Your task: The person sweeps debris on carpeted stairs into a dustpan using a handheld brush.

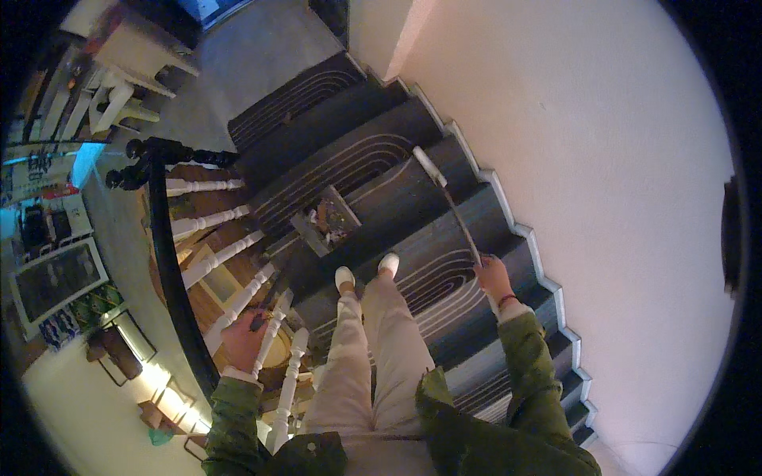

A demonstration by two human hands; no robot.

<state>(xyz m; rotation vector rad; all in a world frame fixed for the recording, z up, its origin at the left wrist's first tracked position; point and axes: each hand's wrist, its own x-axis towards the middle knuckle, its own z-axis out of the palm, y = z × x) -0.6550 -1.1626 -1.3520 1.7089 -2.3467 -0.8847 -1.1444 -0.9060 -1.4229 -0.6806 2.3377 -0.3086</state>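
Observation:
My right hand (494, 278) is closed round the end of a thin, long-handled broom (463, 225), whose narrow pale head rests near a step edge up ahead. To the left of that head, an open grey dustpan (340, 219) with reddish and pale debris in it sits tilted on the stairs. My left hand (243, 339) is beside the white balusters, fingers curled round something small and dark that I cannot make out. Both my feet, in white shoes (389, 265), stand on a dark step below the dustpan.
Dark stairs (444, 278) with pale curved lines run between a plain wall (611, 159) on the right and a black handrail (171, 262) with white balusters on the left. A white stool (119, 107) and a framed panel (59, 282) are beyond the rail.

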